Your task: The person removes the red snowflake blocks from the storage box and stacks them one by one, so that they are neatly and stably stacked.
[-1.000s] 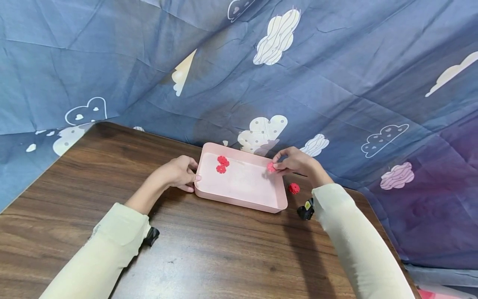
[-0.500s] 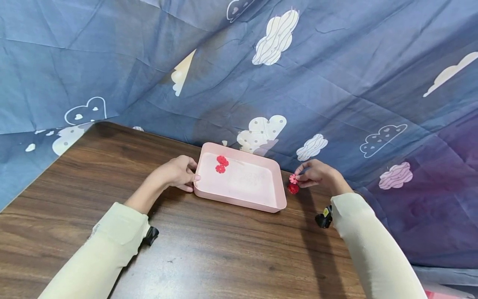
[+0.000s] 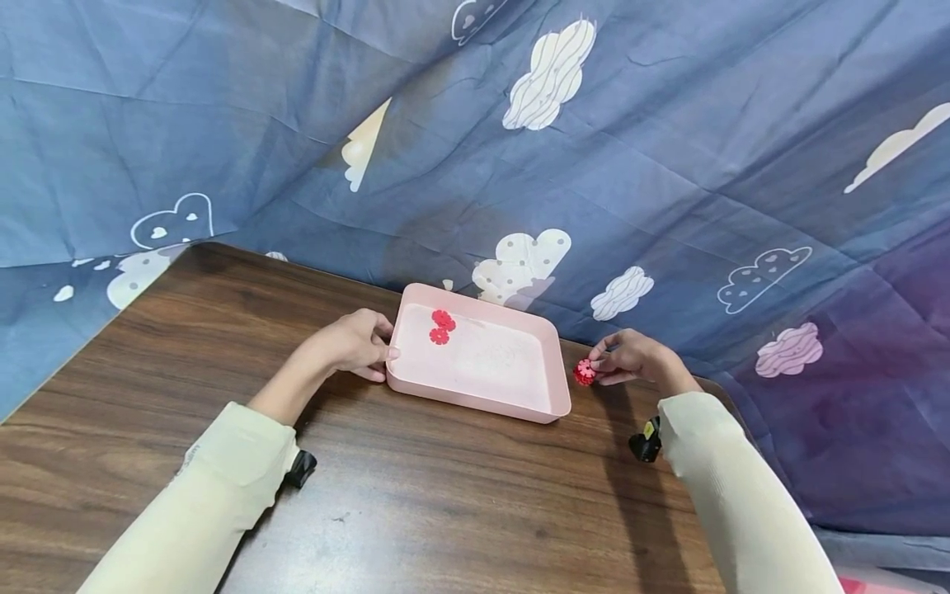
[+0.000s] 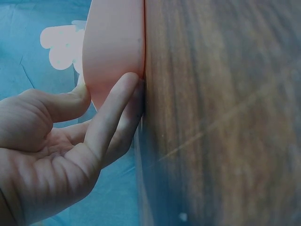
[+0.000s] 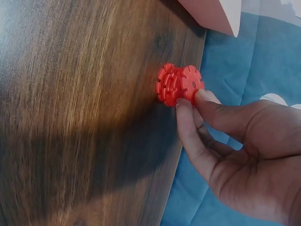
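Note:
A shallow pink tray (image 3: 482, 355) lies on the table, with several red notched discs (image 3: 441, 319) near its far left corner. My left hand (image 3: 359, 345) holds the tray's left end. The left wrist view has the thumb at the rim and the fingers (image 4: 110, 113) against the outer wall. Right of the tray stands a small stack of red notched discs (image 5: 168, 85). Between thumb and fingertips my right hand (image 3: 631, 358) pinches one red disc (image 5: 192, 81) by its edge. That disc sits against the top of the stack.
The brown wooden table (image 3: 416, 487) extends in front of the tray. A blue cloth (image 3: 416, 190) with white clouds hangs along the table's back edge. A black wrist camera (image 3: 646, 440) hangs below each sleeve.
My right hand has moved from inside the tray's right end to the stack outside it, carrying a red disc, then lowered it onto the stack. My left hand has stayed on the tray.

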### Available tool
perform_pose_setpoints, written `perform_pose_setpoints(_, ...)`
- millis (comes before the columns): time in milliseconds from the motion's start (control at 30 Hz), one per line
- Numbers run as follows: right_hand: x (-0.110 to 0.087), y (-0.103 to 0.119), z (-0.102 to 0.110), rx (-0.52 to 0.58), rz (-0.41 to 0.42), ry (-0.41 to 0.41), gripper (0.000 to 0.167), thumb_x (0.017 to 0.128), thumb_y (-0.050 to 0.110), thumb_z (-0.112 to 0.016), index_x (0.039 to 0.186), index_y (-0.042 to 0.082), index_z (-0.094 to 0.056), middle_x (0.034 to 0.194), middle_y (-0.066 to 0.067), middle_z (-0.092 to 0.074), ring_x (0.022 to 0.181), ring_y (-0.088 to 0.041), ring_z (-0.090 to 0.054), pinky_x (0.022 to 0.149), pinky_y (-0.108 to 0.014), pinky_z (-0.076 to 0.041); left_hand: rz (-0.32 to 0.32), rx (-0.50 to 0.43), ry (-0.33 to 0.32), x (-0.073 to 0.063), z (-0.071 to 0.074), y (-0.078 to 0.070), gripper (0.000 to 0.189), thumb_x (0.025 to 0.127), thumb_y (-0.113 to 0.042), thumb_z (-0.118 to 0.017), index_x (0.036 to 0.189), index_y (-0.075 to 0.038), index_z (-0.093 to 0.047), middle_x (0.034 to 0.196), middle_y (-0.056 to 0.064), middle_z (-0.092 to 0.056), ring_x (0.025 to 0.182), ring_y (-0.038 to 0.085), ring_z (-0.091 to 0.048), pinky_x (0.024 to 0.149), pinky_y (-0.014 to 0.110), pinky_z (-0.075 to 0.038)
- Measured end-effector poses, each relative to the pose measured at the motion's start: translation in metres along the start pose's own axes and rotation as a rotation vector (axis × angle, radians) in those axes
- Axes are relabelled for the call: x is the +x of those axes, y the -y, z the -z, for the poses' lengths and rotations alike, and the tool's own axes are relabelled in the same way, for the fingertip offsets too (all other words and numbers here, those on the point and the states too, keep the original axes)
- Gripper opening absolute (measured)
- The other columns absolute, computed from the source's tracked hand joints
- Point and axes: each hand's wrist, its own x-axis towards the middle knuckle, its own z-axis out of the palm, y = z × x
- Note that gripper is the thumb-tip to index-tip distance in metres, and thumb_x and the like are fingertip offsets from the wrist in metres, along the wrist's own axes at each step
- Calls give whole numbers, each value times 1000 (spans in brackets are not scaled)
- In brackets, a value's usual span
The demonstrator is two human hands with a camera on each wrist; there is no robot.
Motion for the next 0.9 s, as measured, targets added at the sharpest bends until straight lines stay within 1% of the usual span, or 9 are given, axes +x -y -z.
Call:
perform_pose_setpoints(100, -1, 0, 0, -8, 0, -11, 24, 102, -9, -63, 124, -14, -57, 90, -4, -69, 78, -10, -72, 80, -28, -71, 0, 0, 2, 1, -1, -1, 49, 107, 3, -57, 151, 16, -39, 118, 25, -63, 94, 20, -70, 85, 30, -71)
perform_pose_setpoints(233, -2, 0, -1, -16, -6, -16, 23, 102, -9, -61, 123, -14, -57, 90, -5, -69, 78, -11, -71, 79, -28, -72, 3, 5, -2, 1, -1, -2, 48, 107, 2, -57, 151, 16, -40, 116, 23, -63, 94, 20, -69, 85, 30, -71)
perform_pose_setpoints(467, -2, 0, -4, -34, -35, -26, 23, 101, -11, -59, 124, -14, -57, 89, -6, -68, 79, -12, -69, 79, -29, -72, 6, 7, 0, 0, -1, -2, 49, 108, 2, -57, 151, 16, -40, 117, 25, -63, 93, 21, -70, 84, 30, -71)
perform_pose_setpoints(700, -3, -2, -2, -32, -9, -47, 27, 101, -10, -61, 127, -15, -57, 90, -2, -72, 78, -11, -71, 80, -30, -72, 4, 17, -3, -3, 0, -2, 49, 108, 0, -58, 151, 16, -40, 120, 26, -64, 96, 22, -70, 84, 30, -71)
perform_pose_setpoints(900, 0, 2, -2, -26, 21, -64, 20, 103, -4, -64, 120, -12, -61, 92, -3, -75, 82, -13, -72, 82, -32, -72, 4, 8, -5, -2, -1, -2, 48, 108, 1, -58, 150, 16, -40, 121, 27, -64, 96, 22, -70, 84, 29, -71)
